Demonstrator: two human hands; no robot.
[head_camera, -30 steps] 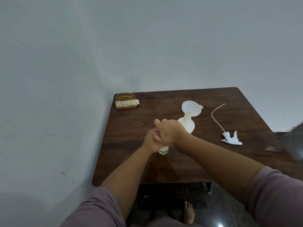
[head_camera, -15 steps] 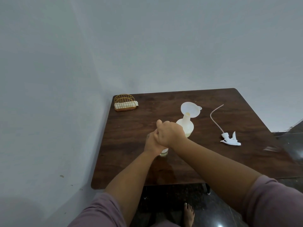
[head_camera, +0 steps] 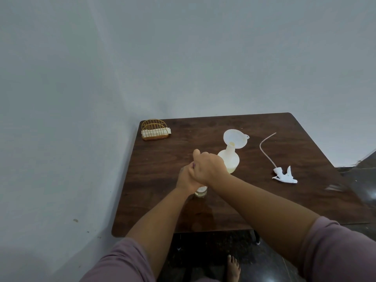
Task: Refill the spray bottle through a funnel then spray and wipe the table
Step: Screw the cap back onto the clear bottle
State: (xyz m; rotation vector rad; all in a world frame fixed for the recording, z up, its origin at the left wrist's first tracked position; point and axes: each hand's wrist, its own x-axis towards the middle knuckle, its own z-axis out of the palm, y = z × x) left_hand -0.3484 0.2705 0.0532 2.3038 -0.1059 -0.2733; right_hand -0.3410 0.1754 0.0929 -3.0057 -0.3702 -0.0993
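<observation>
While our left hand grips the refill bottle | right hand clamps its top | funnel sits in spray bottle

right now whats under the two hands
Below the left hand and right hand, only the base of a small clear bottle shows, standing on the table. Its top is covered by the hands.
</observation>
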